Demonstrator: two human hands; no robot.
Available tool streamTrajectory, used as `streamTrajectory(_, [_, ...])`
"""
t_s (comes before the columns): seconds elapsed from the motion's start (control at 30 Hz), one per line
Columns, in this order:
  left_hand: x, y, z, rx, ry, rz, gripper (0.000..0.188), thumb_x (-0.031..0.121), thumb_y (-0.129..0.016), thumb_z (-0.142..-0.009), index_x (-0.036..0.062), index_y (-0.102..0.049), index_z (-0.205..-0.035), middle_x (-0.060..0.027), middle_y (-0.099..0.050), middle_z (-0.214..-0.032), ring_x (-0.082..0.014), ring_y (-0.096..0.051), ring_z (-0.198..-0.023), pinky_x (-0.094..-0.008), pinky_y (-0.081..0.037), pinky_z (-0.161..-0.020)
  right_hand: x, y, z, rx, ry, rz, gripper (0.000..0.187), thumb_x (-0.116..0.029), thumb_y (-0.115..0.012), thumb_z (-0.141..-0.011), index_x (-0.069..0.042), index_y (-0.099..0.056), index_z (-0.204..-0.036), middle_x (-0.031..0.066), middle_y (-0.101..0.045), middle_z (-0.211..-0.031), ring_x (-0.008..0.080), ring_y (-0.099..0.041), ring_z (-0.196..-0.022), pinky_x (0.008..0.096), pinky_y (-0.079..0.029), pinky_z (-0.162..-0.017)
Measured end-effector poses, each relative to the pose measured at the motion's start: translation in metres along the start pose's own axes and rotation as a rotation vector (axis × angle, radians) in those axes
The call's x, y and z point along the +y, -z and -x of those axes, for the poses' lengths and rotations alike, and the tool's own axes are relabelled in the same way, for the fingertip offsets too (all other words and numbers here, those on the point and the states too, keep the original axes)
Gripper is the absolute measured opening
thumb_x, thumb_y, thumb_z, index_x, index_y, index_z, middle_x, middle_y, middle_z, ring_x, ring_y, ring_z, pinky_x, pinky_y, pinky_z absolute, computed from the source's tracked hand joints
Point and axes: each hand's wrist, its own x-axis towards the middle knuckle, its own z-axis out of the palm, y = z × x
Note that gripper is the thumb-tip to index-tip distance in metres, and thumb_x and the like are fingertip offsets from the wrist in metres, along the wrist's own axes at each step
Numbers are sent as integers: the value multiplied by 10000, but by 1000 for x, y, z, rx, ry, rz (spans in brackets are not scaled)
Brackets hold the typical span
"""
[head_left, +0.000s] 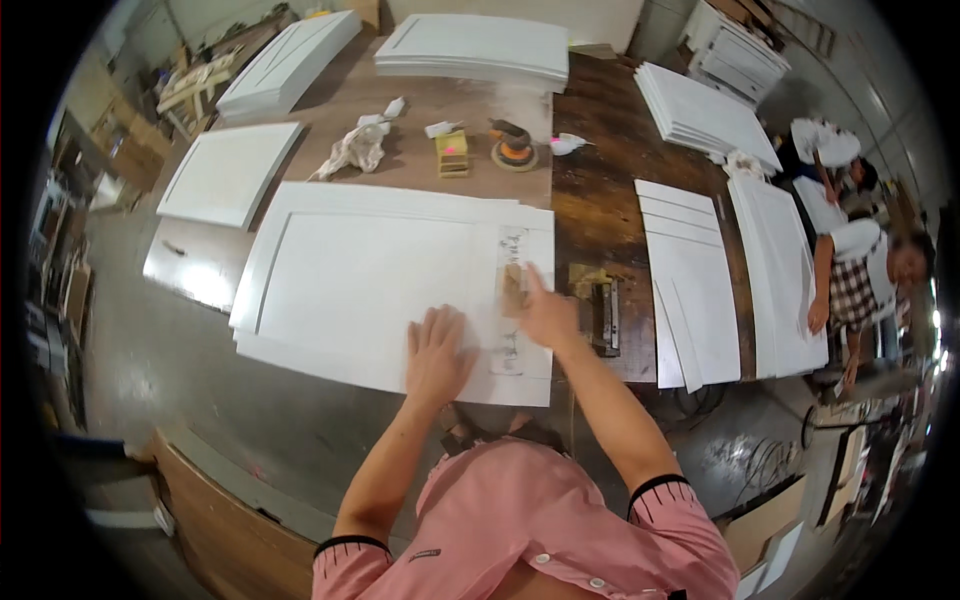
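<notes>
A large white panel door [370,270] with a recessed middle lies on top of another at the table's front edge. My left hand [440,355] rests flat on its near part, fingers spread and holding nothing. Toward the panel's right edge, my right hand [548,312] grips a small tan sanding block [514,290] pressed to the surface, its index finger stretched along it. Under and around the block runs a strip with dark handwritten marks [512,245] on the white frame.
An orange and black sander [514,148], yellow sanding pads [452,155] and a crumpled cloth [355,150] lie beyond the panel. White panel stacks [475,45] stand at the back. Right of me are a metal tool [606,315], white boards [695,290] and two people [860,260].
</notes>
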Motion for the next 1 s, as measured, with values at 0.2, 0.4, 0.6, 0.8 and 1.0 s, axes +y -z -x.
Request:
streamTrajectory(0.2, [9,1,-2,34,32,-24,633,354,-678,-966,81,-499,-1509,-161,-414,-1617,-390,-310,-1530,-619,-200,-1244,0,-35,-4,177,158,92,730,-389,-640,-869,-187,-444,-1542,152,-760,-941,343,-707,-875,513,-359,-942])
streamTrajectory(0.4, [3,-4,1,27,68,-32,605,393,-625,-997,120,-509,-1525,-152,-403,-1635,-369,-304,-1544,-593,-180,-1261,21,-25,-2,551,234,-324,494,-167,-656,-830,-106,-662,-1321,151,-749,-919,312,-702,-748,427,-527,-734])
streamTrajectory(0.6, [1,1,8,65,-20,54,636,372,-735,-912,103,-555,-1459,-155,-485,-1553,-364,-362,-1506,-578,-227,-1253,111,26,-4,648,-57,-64,509,-371,-701,-908,-186,-661,-1381,117,-730,-1211,341,-685,-1073,486,-461,-1049])
streamTrajectory(0.8, [-10,22,66,-62,-174,36,766,368,-816,-819,239,-517,-1512,-87,-428,-1609,-313,-351,-1518,-573,-241,-1254,145,22,36,488,56,78,577,-350,-761,-847,-220,-642,-1396,59,-530,-1459,365,-450,-1374,607,-316,-1163])
streamTrajectory(1.0, [-45,30,68,-74,-333,-191,829,186,-782,-811,248,-438,-1563,-30,-424,-1618,-288,-358,-1518,-530,-304,-1227,68,23,104,2,296,176,875,-265,-793,-756,-227,-458,-1563,131,-297,-1671,403,-190,-1570,575,-191,-1272])
